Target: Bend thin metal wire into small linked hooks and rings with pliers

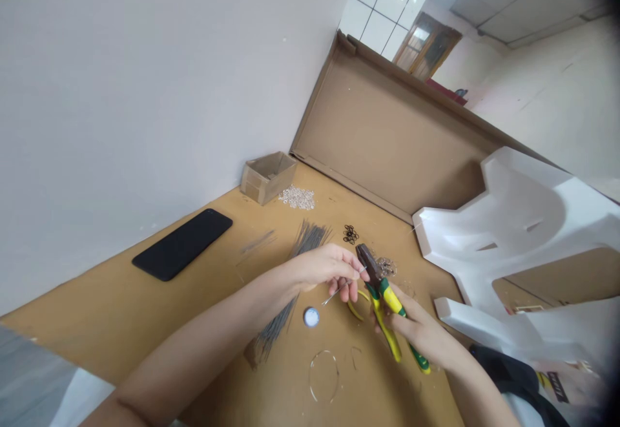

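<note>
Wire (332,296), ctr of frame: your L hand (334,269) pinches it, R hand (409,320) grips pliers (376,278); pls hold wire steady, squeeze gently.

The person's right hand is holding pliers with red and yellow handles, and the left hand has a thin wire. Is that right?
Not quite: the handles are green and yellow, not red and yellow. The head view shows it. The right hand does hold the pliers, and the left hand has a thin wire.
</note>
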Action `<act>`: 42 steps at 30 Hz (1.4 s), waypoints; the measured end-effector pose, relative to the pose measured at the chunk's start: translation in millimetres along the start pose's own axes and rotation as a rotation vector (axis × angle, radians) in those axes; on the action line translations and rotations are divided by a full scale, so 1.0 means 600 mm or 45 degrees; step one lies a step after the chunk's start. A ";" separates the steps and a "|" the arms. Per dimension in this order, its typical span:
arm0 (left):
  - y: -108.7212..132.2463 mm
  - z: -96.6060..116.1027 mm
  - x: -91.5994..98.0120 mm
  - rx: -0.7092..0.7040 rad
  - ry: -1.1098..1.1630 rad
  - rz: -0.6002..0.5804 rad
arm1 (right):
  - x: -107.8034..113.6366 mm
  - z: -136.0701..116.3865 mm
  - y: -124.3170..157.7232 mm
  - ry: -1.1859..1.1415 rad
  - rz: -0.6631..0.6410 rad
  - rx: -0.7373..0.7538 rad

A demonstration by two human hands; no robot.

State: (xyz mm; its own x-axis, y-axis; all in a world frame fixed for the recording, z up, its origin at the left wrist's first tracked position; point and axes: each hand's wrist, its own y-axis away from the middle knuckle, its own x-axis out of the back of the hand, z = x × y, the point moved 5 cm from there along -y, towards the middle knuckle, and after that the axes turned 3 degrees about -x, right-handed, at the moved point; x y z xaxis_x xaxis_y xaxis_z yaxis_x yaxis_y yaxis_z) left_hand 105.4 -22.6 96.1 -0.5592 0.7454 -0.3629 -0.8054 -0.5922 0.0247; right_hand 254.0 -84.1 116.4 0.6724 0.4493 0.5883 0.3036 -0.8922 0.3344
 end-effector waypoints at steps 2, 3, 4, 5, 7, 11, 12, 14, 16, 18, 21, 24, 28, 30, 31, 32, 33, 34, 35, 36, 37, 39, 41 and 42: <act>-0.001 -0.002 0.001 0.000 0.001 -0.005 | 0.000 0.001 0.000 0.002 -0.010 0.015; -0.002 -0.003 0.001 0.003 0.003 -0.005 | -0.001 0.001 0.000 0.004 -0.016 0.018; -0.002 -0.004 0.002 0.005 0.005 -0.004 | -0.001 0.001 0.000 0.010 -0.021 0.020; -0.002 -0.005 0.002 0.005 0.005 -0.001 | -0.001 0.001 0.000 0.021 -0.024 0.021; -0.003 -0.005 0.002 0.001 0.005 0.003 | 0.000 0.001 0.000 0.049 -0.021 0.024; -0.004 -0.006 0.002 -0.007 0.001 0.002 | 0.002 0.000 -0.001 0.101 -0.007 0.037; -0.005 -0.007 0.002 -0.006 -0.003 0.001 | 0.002 0.000 -0.001 0.108 -0.006 0.038; -0.005 -0.008 0.003 -0.006 -0.008 -0.005 | 0.004 0.001 0.000 0.120 0.001 0.037; -0.006 -0.009 0.003 -0.007 -0.010 -0.010 | 0.006 0.003 0.001 0.136 0.025 0.021; -0.006 -0.010 0.004 -0.011 -0.010 -0.011 | 0.007 0.008 0.001 0.151 0.059 -0.003; -0.006 -0.011 0.005 -0.025 -0.022 -0.012 | 0.006 0.016 -0.002 0.098 0.103 -0.023; -0.009 -0.014 0.005 -0.052 -0.036 -0.024 | -0.003 0.025 -0.008 -0.074 0.068 -0.061; -0.012 -0.019 0.007 -0.061 -0.057 -0.031 | -0.015 0.029 -0.013 -0.207 0.026 -0.084; -0.012 -0.020 0.008 -0.064 -0.072 -0.035 | -0.016 0.030 -0.014 -0.179 0.070 -0.052; -0.012 -0.020 0.008 -0.061 -0.084 -0.036 | -0.017 0.031 -0.014 -0.150 0.098 -0.036; -0.011 -0.020 0.008 -0.056 -0.096 -0.036 | -0.017 0.033 -0.015 -0.116 0.125 -0.024; -0.010 -0.020 0.008 -0.050 -0.109 -0.035 | -0.019 0.036 -0.016 -0.083 0.151 -0.016; -0.009 -0.020 0.008 -0.046 -0.121 -0.033 | -0.020 0.039 -0.017 -0.051 0.177 -0.013; -0.009 -0.019 0.008 -0.042 -0.131 -0.031 | -0.022 0.044 -0.018 -0.025 0.202 -0.012; -0.008 -0.019 0.008 -0.038 -0.142 -0.027 | -0.024 0.049 -0.020 -0.007 0.227 -0.013; -0.008 -0.018 0.009 -0.033 -0.153 -0.023 | -0.026 0.054 -0.022 0.004 0.248 -0.011; -0.010 -0.019 0.010 -0.016 -0.176 -0.020 | -0.032 0.065 -0.027 0.006 0.275 -0.010; -0.013 -0.023 0.013 0.005 -0.203 -0.021 | -0.040 0.078 -0.037 -0.016 0.281 -0.024; -0.016 -0.025 0.016 0.011 -0.224 -0.015 | -0.045 0.085 -0.043 -0.037 0.287 -0.037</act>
State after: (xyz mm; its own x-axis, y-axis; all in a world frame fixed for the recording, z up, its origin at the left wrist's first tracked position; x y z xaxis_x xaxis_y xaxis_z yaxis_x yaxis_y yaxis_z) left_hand 110.4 -14.4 78.3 -0.5750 0.7946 -0.1947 -0.8132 -0.5812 0.0299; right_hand 262.5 -75.8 54.3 0.7404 0.2367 0.6291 0.1239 -0.9680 0.2184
